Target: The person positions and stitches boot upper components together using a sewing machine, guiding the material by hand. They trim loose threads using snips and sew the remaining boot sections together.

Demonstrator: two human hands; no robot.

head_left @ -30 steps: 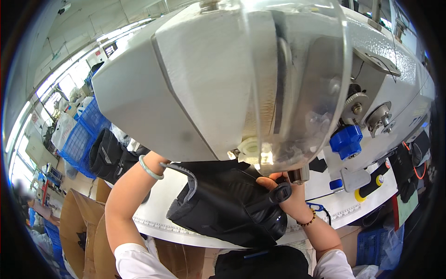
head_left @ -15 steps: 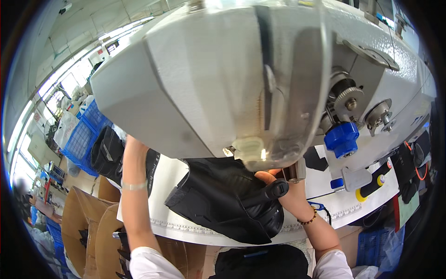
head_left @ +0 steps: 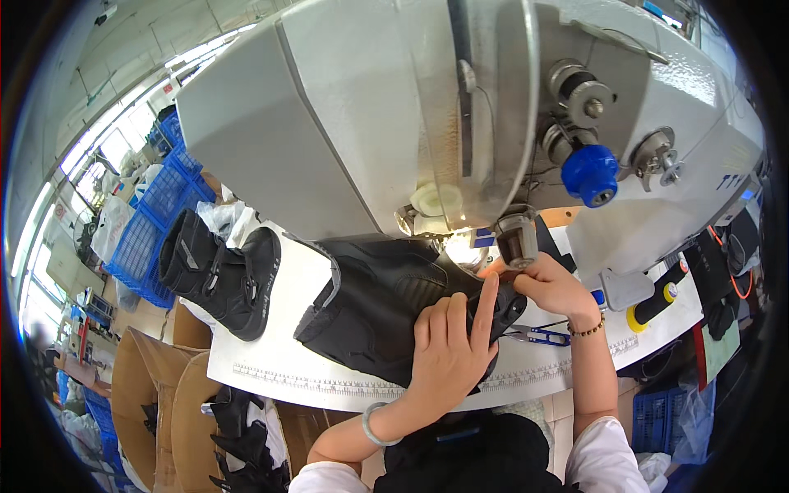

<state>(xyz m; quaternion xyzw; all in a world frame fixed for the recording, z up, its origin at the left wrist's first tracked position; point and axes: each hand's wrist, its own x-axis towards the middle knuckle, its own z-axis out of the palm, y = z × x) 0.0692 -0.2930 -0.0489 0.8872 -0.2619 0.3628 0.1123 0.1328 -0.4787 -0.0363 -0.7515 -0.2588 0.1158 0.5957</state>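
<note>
Left hand (head_left: pixel 450 355) lies open on the black boot upper (head_left: pixel 366 316), worktop's (head_left: pixel 271 355) near edge; right hand (head_left: pixel 559 287) curled, grip unclear; seemingly positioning; next calls for steady alignment.

Workshop: sewing machine (head_left: pixel 345 115), blue crates (head_left: pixel 168 193)

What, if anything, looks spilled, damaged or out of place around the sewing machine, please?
Nothing stands out: the left hand rests on the black workpiece, blue snips lie on the white table near the right hand, and no spill or damage shows.
</note>
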